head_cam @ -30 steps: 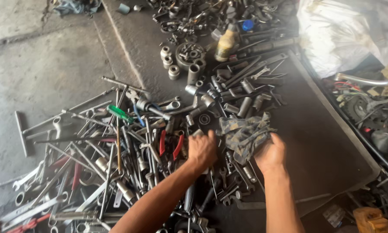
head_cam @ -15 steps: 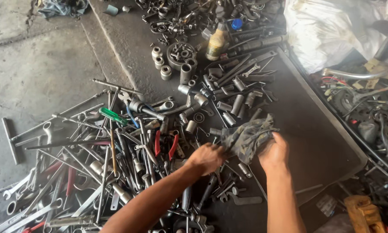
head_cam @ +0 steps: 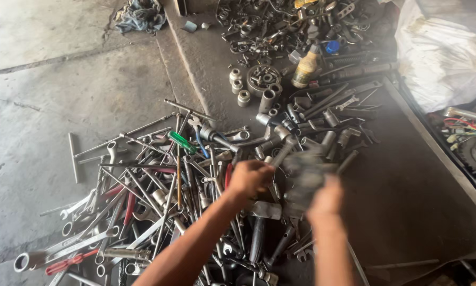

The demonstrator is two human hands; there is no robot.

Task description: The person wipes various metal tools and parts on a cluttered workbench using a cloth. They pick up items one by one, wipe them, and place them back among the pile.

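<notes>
Hundreds of loose tools lie spread over the concrete floor (head_cam: 63,69), and nearly all of that heap looks untouched. Well to the left of the left hand (head_cam: 250,179) lie long wrenches (head_cam: 63,248) and a T-handle bar (head_cam: 74,157); nearer it, up and to the left, sits a green-handled screwdriver (head_cam: 183,142). The left hand is closed in a fist, seemingly around a slim metal piece too hidden to identify, right at the edge of a grey rag (head_cam: 303,177). That rag, blurred with motion, sits between the two hands above the pile. The right hand (head_cam: 327,198) grips the rag from below, fingers wrapped into the cloth. Just under both hands lies a hammer (head_cam: 263,212). Beyond them, farther away, stand sockets (head_cam: 238,85) and a yellowish bottle (head_cam: 304,69); far to the right of the right hand rests a white sack (head_cam: 444,58). Judging by this, one piece is being wiped, and the rest remains.
</notes>
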